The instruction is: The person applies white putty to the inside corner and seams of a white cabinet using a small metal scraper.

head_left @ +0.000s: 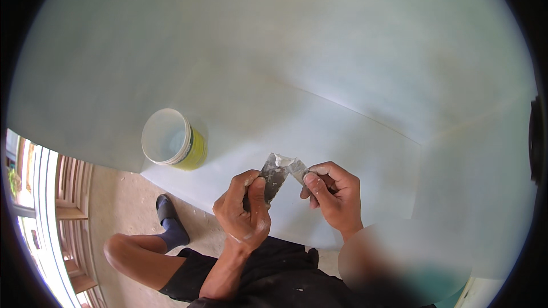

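My left hand (242, 217) pinches a flat grey metal putty scraper (275, 175) between thumb and fingers. White smears mark its blade and the skin near my wrist. My right hand (341, 195) grips a smaller flat scraper (298, 171), its thumb pressed on the near end. The far ends of the two blades meet at an angle in front of me. A lump of white putty (283, 161) sits where they come together. Both tools' lower ends are partly hidden by my fingers.
A white and yellow-green plastic bucket (197, 151) stands to the left on a pale, smooth surface (240, 157). Pale walls (319, 40) rise beyond it. At lower left are the floor (111, 199), my slippered foot (167, 210) and a wooden louvred frame (71, 188).
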Motion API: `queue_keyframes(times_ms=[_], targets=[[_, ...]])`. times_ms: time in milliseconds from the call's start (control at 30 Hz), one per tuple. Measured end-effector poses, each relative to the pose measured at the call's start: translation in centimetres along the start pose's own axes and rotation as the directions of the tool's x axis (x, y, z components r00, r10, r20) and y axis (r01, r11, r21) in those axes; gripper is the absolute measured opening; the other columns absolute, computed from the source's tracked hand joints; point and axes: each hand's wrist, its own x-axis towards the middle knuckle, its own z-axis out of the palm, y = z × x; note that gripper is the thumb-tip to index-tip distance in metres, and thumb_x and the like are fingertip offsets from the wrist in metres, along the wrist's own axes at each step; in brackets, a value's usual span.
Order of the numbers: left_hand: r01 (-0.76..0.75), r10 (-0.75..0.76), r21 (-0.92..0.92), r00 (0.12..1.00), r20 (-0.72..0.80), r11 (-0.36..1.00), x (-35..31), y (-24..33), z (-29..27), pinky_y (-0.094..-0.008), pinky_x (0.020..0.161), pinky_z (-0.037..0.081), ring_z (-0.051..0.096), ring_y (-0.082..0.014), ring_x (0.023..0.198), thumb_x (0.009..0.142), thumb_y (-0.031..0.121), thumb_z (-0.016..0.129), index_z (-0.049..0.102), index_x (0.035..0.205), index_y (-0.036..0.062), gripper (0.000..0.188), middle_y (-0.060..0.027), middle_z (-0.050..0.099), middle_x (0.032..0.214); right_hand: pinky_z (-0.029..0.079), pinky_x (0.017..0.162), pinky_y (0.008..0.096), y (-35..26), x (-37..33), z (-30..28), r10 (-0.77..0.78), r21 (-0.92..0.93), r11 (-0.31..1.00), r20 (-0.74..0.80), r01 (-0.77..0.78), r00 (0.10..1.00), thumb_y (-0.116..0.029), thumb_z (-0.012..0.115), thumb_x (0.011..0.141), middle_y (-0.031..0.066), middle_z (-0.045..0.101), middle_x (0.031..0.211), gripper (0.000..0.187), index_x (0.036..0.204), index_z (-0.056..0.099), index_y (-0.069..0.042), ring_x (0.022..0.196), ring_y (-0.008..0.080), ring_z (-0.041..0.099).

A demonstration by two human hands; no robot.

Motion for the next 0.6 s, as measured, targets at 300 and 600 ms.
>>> queue_keyframes(times_ms=[300, 600], targets=[[-0.039, 0.025, 0.121, 0.993, 0.115, 0.992, -0.1, -0.5, -0.3, -0.0265, 0.052, 0.044, 0.057, -0.0125, 0.053, 0.094, 0.001, 0.064, 0.066, 0.097, -0.0024, 0.005, -0.0099, 0.062, 0.065, 0.041, 0.048, 0.0205, -0.3, 1.3, -0.6, -0.024, -0.062, 0.998, 0.091, 0.03, 0.996, -0.01, 0.065, 0.099, 0.0051, 0.065, 0.069, 0.015, 0.092, 0.066, 0.003, 0.055, 0.0055, 0.057], [-0.019, -0.002, 0.114, 0.983, 0.182, 0.993, -0.8, -0.6, 0.6, -0.03, 0.049, 0.041, 0.052, -0.021, 0.047, 0.091, 0.001, 0.067, 0.067, 0.096, 0.0008, 0.004, -0.0129, 0.059, 0.062, 0.041, 0.048, 0.0198, -2.1, 1.9, -1.3, -0.037, -0.044, 0.998, 0.141, 0.043, 0.989, -0.009, 0.065, 0.099, 0.0075, 0.066, 0.069, 0.014, 0.092, 0.066, 0.003, 0.054, 0.0065, 0.059]])
